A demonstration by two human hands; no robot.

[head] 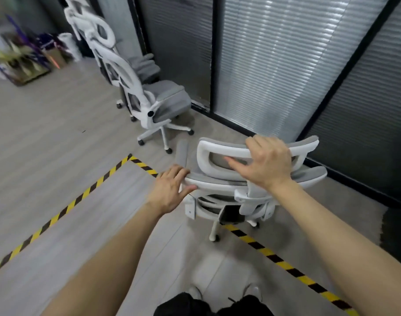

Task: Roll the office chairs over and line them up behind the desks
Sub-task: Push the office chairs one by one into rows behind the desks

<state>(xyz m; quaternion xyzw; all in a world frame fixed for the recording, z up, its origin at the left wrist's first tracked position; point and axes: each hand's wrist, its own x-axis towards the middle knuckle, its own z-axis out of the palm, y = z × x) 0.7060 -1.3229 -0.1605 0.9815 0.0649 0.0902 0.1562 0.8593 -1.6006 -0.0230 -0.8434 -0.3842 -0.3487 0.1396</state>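
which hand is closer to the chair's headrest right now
Right. The right hand rests on the headrest with fingers over its top edge; the left hand grips the backrest rim lower down.

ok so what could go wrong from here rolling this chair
The right hand grips only the near chair's headrest, and the left hand holds the backrest's top edge; pushing that high may tilt the chair rather than roll it. Its casters straddle the striped floor tape and might snag. The second chair stands close ahead and could be bumped.

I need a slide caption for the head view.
Both hands hold a white chair; another stands beyond.
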